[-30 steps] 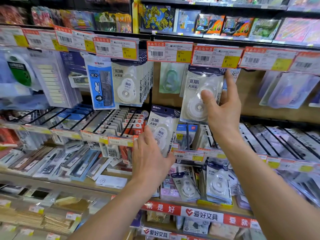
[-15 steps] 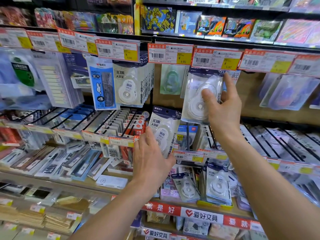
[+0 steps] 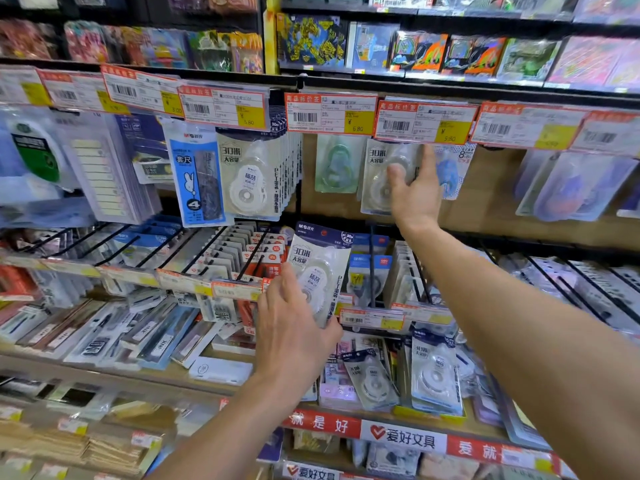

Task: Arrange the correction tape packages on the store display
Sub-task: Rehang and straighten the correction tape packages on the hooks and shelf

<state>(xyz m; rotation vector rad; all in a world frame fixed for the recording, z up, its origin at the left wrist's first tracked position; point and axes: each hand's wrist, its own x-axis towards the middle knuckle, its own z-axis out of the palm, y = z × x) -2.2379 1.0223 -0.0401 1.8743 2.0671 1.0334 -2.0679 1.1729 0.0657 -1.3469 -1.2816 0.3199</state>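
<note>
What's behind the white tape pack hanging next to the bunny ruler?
More packs hang in a row behind the front tape pack. Only their right edges show; their fronts are covered, so I cannot tell if all match.

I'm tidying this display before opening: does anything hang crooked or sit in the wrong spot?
Yes. The blue rabbit-print ruler pack on the upper left hangs tilted, overlapping the row of white correction tape packages. Lower down, loose correction tape packs lean unevenly in the yellow tray.
</note>
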